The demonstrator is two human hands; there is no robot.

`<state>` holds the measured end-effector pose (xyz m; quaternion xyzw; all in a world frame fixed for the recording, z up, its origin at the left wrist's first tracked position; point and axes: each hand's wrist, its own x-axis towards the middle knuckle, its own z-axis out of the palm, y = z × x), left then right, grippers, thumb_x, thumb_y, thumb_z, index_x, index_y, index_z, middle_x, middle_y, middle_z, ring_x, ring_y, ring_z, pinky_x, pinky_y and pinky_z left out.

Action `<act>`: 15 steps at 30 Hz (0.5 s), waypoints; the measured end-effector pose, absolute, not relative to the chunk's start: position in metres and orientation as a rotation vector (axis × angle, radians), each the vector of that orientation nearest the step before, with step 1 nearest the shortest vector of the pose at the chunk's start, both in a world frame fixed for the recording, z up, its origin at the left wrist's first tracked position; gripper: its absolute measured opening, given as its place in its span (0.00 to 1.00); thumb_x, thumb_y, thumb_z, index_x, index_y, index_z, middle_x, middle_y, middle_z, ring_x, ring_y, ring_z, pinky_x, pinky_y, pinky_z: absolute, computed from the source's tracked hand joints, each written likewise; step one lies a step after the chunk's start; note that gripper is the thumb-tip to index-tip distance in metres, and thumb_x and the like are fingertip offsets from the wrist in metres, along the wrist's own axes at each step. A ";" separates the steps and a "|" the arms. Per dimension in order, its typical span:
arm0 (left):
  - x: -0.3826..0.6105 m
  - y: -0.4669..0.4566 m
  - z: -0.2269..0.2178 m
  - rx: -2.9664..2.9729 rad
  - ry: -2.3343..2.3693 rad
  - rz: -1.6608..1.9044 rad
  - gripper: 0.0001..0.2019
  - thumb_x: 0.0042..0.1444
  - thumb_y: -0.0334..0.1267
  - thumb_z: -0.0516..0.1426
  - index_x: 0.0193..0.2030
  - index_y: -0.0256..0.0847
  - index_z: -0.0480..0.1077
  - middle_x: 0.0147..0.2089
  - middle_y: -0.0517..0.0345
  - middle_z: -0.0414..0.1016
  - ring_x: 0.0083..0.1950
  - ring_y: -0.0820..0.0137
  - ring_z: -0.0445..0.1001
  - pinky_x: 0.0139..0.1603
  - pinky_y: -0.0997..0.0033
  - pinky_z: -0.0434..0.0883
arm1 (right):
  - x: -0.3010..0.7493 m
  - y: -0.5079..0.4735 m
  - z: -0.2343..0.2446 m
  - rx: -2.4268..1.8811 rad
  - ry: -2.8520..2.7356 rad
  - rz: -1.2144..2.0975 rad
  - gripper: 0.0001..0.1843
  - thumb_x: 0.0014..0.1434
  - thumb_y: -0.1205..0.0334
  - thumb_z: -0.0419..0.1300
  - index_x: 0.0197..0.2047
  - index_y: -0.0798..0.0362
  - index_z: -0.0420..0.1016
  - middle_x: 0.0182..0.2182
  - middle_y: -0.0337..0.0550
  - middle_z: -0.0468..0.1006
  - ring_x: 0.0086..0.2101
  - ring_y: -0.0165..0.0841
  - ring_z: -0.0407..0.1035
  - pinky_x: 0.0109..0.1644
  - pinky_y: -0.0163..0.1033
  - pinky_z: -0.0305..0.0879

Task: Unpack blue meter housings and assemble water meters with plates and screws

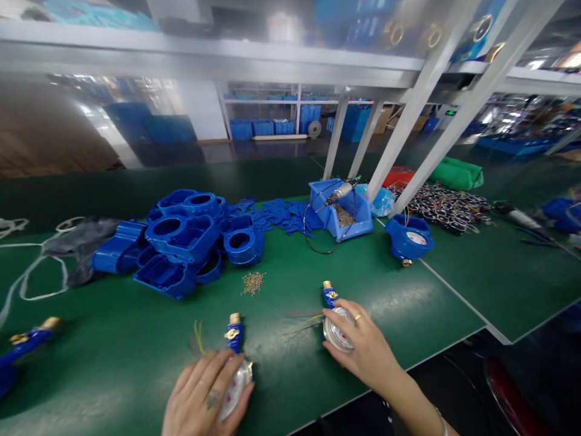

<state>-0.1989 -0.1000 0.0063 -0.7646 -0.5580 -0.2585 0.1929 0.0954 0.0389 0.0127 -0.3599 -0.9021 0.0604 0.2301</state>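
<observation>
Two round water meters with clear domed faces, blue bodies and brass threaded ends lie on the green bench (113,363), one under each of the hands. The left hand (204,396) lies curled over the nearer meter (236,369) close to the bench's front edge, fingers wrapped across its dome, the blue neck and brass tip pointing away from the person. The right hand (363,348), wearing a ring, grips the other meter (336,324) from its right side, thumb and fingers around the face; thin coloured wires trail left from it.

Beyond them, from largest to smallest: a heap of blue plastic meter housings (181,242) sits left of centre; a blue plastic bin (342,212) with a power screwdriver resting across it stands behind; a single blue housed meter (410,238) lies to the right; a small pile of brass screws (253,282) lies between the heap and the hands.

Open green surface runs between both hands and the heap. The bench edge cuts diagonally just right of the right hand, with a seam toward a second mat.

No writing is legible on the dials.
</observation>
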 end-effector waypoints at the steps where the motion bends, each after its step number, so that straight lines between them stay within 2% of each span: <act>1: -0.184 -0.089 0.010 -2.165 -1.560 -0.778 0.12 0.56 0.37 0.59 0.47 0.40 0.71 0.43 0.53 0.78 0.43 0.63 0.76 0.43 0.65 0.70 | 0.097 0.039 0.011 -0.998 -2.473 0.161 0.23 0.55 0.65 0.62 0.55 0.52 0.70 0.53 0.55 0.66 0.51 0.45 0.64 0.52 0.51 0.70; 5: -0.140 -0.052 0.021 -2.233 -1.554 -1.033 0.09 0.60 0.39 0.54 0.44 0.40 0.72 0.42 0.53 0.78 0.44 0.63 0.74 0.46 0.63 0.67 | 0.114 0.042 0.013 -1.041 -2.459 0.122 0.21 0.57 0.63 0.59 0.55 0.52 0.70 0.54 0.54 0.66 0.51 0.45 0.64 0.53 0.52 0.69; 10: -0.115 -0.036 0.016 -2.276 -1.549 -1.196 0.09 0.58 0.38 0.55 0.43 0.39 0.72 0.42 0.51 0.76 0.43 0.62 0.72 0.46 0.61 0.67 | 0.133 0.044 0.012 -1.093 -2.458 0.088 0.20 0.57 0.62 0.59 0.54 0.52 0.70 0.53 0.53 0.67 0.51 0.43 0.65 0.52 0.49 0.69; 12: -0.111 -0.036 0.015 -2.246 -1.594 -1.210 0.09 0.58 0.38 0.55 0.43 0.39 0.72 0.42 0.51 0.76 0.44 0.61 0.71 0.46 0.60 0.67 | 0.132 0.044 0.015 -1.133 -2.487 0.050 0.23 0.56 0.61 0.60 0.56 0.51 0.68 0.54 0.53 0.66 0.52 0.45 0.64 0.55 0.54 0.66; 15: -0.113 -0.040 0.018 -2.308 -1.640 -1.179 0.12 0.59 0.42 0.55 0.47 0.40 0.70 0.45 0.50 0.74 0.46 0.59 0.70 0.47 0.58 0.67 | 0.119 0.040 0.036 -1.132 -2.469 -0.046 0.34 0.53 0.55 0.64 0.61 0.53 0.61 0.58 0.56 0.63 0.56 0.52 0.59 0.60 0.67 0.51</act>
